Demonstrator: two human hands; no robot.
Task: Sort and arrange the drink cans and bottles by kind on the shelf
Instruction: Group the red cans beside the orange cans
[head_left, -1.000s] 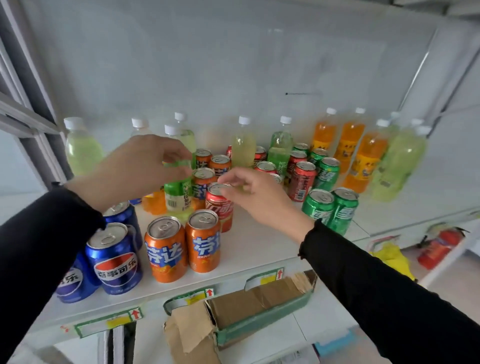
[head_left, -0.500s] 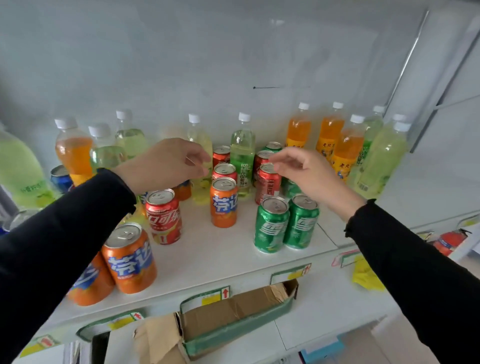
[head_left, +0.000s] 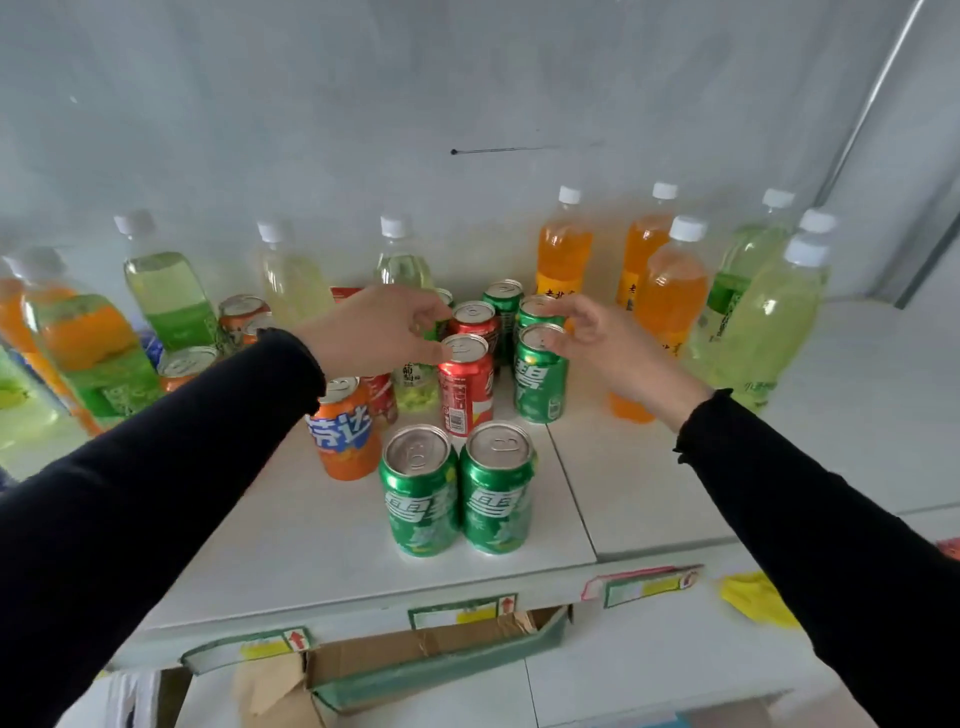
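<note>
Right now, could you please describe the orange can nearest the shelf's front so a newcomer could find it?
Start at the white shelf's front edge with two green cans. Just left and behind stands the orange aluminium can, below the left sleeve. It alone carries a blue band with white lettering.
</note>
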